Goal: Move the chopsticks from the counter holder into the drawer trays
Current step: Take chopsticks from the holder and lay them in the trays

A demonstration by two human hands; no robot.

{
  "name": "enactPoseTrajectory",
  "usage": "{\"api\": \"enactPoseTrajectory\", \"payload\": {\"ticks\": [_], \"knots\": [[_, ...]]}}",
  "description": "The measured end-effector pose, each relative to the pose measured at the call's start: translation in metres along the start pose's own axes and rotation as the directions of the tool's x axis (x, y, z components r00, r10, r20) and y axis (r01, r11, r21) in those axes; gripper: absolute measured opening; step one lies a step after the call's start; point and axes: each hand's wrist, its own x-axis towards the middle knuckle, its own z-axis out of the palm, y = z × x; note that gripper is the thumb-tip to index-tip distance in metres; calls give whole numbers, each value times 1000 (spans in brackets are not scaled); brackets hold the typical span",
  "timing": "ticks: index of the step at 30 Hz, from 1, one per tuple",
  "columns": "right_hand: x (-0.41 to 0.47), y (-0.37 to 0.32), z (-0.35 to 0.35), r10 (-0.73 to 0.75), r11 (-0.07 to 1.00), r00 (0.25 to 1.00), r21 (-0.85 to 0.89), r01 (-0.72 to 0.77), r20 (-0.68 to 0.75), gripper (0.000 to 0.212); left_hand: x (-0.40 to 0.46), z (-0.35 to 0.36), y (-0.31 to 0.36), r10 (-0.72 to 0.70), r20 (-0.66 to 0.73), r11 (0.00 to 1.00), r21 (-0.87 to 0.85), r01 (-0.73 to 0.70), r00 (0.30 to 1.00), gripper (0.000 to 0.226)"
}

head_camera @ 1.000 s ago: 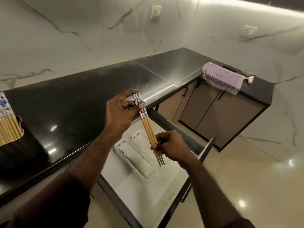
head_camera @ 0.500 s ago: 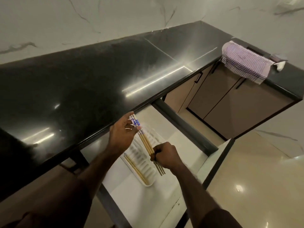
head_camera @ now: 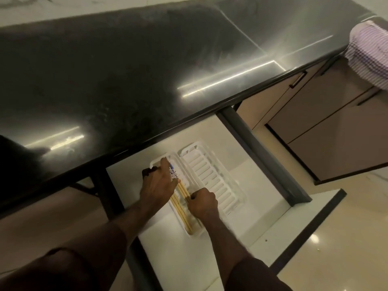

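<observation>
Two white slotted trays lie side by side in the open white drawer under the black counter. The left tray holds several wooden chopsticks. The right tray has nothing in it. My left hand pinches the blue-patterned top end of a small bunch of chopsticks, low over the left tray. My right hand grips the same bunch at its lower part. The counter holder is out of view.
The black counter overhangs the back of the drawer. The drawer's dark side rail runs along its right. Beige cabinet doors and a purple striped cloth are at the right. Glossy floor lies below.
Both hands have carried the chopstick bunch down from in front of the counter into the drawer, onto the left tray. The view has tilted down, and the holder has left the frame.
</observation>
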Motion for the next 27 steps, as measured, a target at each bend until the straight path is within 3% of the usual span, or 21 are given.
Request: {"api": "enactPoseTrajectory", "payload": {"ticks": [4,11,18,27], "knots": [[5,-3,14,52,999,998,-7,-52,-28,20,5,13,-7,92,76,966,233,-107,993,53],[11,-5,27,100,992,994,-77,-104,-52,21,10,24,-10,103,156,910,385,-156,982,42],[10,-6,30,43,978,998,-202,-53,-52,26,10,24,-5,63,191,905,402,-137,979,36],[3,-4,35,-165,924,983,-362,127,-78,36,11,25,-6,46,229,902,409,-139,972,39]]}}
